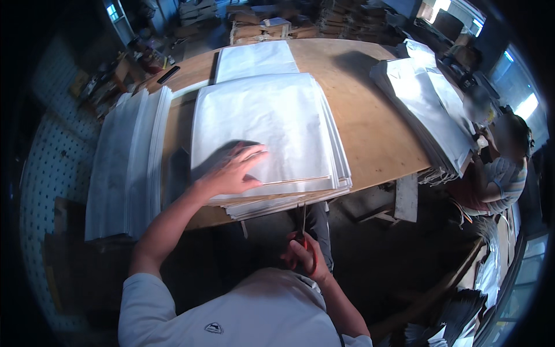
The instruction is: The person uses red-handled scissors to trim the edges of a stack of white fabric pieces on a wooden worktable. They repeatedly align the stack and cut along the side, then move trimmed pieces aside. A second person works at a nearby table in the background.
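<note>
In front of me a thick stack of white sheet-like bags or paper (260,115) lies on the wooden table, its near edges fanned over the table's front edge. My left hand (234,170) rests on the stack's near left part, fingers spread and holding nothing. Below the table edge, my right hand (303,254) grips a pair of scissors (302,234) with red handles. The scissors' blades point up toward the stack's near edge and look slightly apart. Whether the blades touch the stack I cannot tell.
More white stacks lie on the table (370,144): one at left (121,168), one behind (254,58), one at right (425,110). A dark phone-like object (168,74) sits at the far left. Another person (500,173) is beside the right stack. Bundles (347,23) are piled behind.
</note>
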{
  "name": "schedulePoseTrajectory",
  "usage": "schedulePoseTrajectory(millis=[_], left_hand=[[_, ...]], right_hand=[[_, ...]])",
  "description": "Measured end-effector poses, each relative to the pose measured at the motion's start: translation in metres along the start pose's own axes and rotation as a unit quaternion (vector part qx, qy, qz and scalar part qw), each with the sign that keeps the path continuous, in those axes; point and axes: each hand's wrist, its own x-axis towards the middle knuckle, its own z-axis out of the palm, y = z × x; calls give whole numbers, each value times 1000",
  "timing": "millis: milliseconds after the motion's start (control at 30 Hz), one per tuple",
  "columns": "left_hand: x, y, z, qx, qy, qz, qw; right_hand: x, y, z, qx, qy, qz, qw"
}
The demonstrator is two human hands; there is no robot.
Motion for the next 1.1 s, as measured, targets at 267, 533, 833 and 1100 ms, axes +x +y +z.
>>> schedulePoseTrajectory(millis=[267, 533, 833, 1100], left_hand=[[-55, -50, -6, -2, 169, -155, 973], [-89, -93, 36, -100, 260, -343, 897], [-89, -85, 42, -401, 298, -390, 774], [-78, -72, 41, -490, 301, -366, 731]], right_hand=[[-3, 9, -10, -21, -5, 29, 999], [6, -3, -6, -9, -46, -8, 999], [75, -87, 5, 83, -110, -159, 978], [68, -54, 3, 102, -115, -119, 981]])
